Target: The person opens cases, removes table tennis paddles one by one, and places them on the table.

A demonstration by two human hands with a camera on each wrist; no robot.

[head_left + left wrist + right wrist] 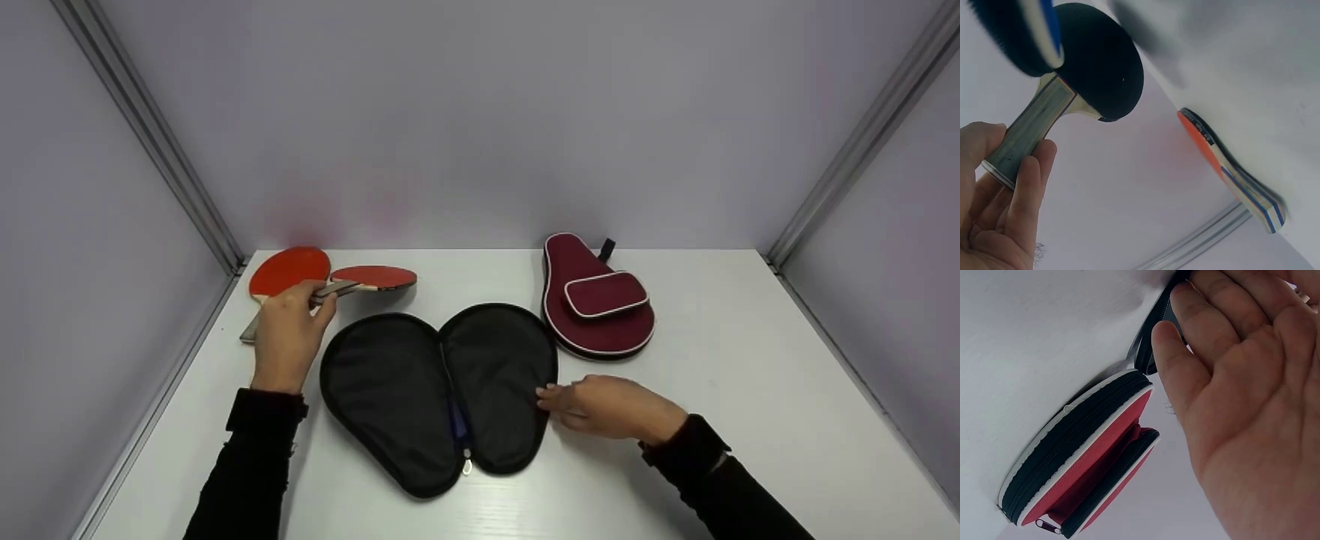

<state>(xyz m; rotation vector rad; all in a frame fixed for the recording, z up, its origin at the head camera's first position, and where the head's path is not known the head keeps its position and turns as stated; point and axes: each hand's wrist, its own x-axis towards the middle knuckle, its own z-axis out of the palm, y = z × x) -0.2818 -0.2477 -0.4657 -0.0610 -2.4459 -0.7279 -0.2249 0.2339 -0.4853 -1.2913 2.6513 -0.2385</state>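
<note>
My left hand point(289, 330) grips the handle of a table tennis paddle point(379, 277), thumb and fingers round the handle. Its red face is up in the head view, and its dark underside appears in the left wrist view. In front of me lies a black paddle case point(379, 390), spread open in two halves, with a blue strip and a zip pull point(467, 466) between them. My right hand point(600, 405) is at the right edge of the case, fingertips touching the rim. In the right wrist view its fingers point(1202, 320) are mostly straight.
A second red paddle point(289, 271) lies at the back left, behind my left hand. To the right of the black case sits a maroon paddle case point(600, 330) with white piping and a small front pocket. Grey walls enclose the white table point(712, 322).
</note>
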